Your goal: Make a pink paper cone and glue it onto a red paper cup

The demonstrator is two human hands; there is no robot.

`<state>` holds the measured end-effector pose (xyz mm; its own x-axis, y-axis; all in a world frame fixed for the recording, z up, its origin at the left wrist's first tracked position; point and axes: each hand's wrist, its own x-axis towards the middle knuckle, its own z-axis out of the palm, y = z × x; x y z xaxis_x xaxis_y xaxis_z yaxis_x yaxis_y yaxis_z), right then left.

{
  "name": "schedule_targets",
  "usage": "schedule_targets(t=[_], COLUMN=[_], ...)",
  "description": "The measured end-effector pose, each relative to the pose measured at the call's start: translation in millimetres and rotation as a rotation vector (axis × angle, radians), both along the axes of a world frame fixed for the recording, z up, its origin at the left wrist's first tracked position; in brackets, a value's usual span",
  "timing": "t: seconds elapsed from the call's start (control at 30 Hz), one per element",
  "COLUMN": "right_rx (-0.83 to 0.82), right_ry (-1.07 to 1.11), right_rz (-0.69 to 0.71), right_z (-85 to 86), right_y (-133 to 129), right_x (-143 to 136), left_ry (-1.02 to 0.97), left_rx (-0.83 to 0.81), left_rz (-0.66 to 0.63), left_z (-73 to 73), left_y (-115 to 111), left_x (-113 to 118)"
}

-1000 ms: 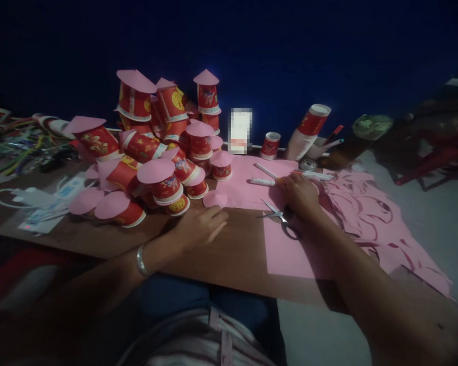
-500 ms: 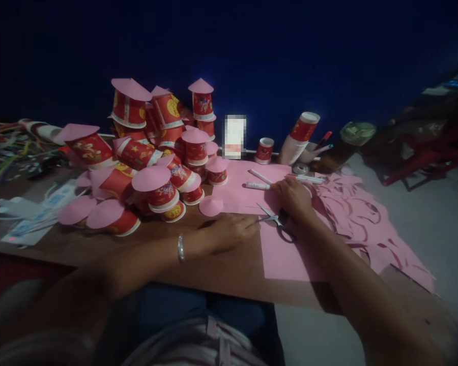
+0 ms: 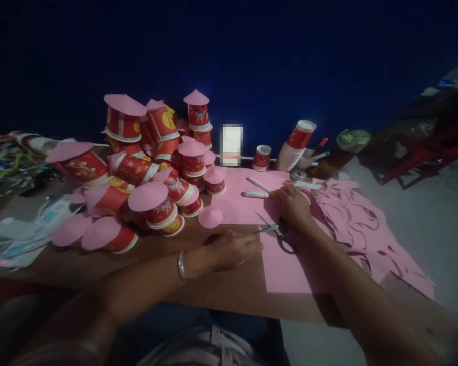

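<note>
Black-handled scissors [image 3: 278, 229] lie with blades apart on a pink sheet [image 3: 290, 269]. My left hand [image 3: 234, 249], with a silver bracelet at the wrist, is beside the blades at the sheet's left edge, its fingers closed; what they hold, if anything, is too small to tell. Beyond the scissors, my right hand [image 3: 293, 203] rests on the pink paper with curled fingers, close to a white marker [image 3: 256, 194]; anything beneath its fingers is hidden. A pink paper cone [image 3: 210, 216] sits left of the marker.
Several red paper cups with pink cone tops [image 3: 148, 198] are piled at the left. Stacked cups [image 3: 301, 134] lean at the back, near a single red cup [image 3: 262, 157] and a tape roll [image 3: 298, 175]. Cut pink scraps [image 3: 366, 223] cover the right side. A power strip [image 3: 34, 231] lies far left.
The camera view has tilted, so the table appears slightly lower. Both hands keep nearly the same places beside the scissors.
</note>
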<state>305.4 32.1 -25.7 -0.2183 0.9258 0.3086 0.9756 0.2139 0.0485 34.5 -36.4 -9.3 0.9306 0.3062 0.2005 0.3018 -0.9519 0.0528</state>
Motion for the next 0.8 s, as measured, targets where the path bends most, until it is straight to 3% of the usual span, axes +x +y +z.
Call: schedule_targets(t=[0.43, 0.63, 0.8], right_rx=[0.025, 0.026, 0.065], right_ry=[0.05, 0.064, 0.083], right_rz=[-0.004, 0.024, -0.026], right_z=[-1.5, 1.0, 17.6], right_y=[0, -5, -1], right_x=[-1, -3, -8], left_ry=[-0.093, -0.111, -0.123], left_rx=[-0.141, -0.081, -0.045], left_rz=[-0.052, -0.02, -0.082], left_z=[2.0, -7.7, -6.4], left_y=[6, 7, 6], left_x=[3, 4, 4])
